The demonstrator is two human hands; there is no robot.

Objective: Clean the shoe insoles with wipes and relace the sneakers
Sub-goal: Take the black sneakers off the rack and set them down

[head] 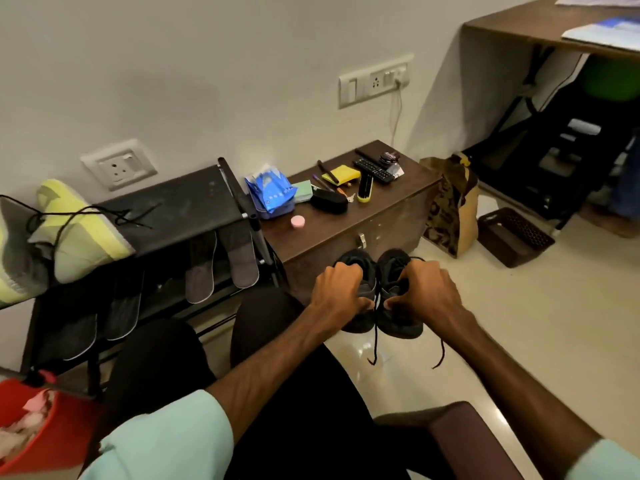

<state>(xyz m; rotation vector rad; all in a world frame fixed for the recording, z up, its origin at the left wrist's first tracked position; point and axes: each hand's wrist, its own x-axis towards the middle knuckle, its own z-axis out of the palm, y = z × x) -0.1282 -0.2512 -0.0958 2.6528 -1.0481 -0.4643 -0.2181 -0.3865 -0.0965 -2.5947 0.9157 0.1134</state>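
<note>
Mint-green sleeves are seen at six o'clock. Near centre, two black sneakers are held side by side: the left hand is curled round one, the right hand round the other, with laces hanging below. Grey insoles are hung on a rack at nine o'clock; a blue wipes pack lies at eleven.

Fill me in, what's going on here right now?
A seated person holds a pair of black sneakers side by side, with the left grip on one shoe and the right grip on the other. The laces hang loose and untied below them. Grey insoles hang on the shoe rack to the left. A blue pack of wipes lies on the wooden cabinet.
</note>
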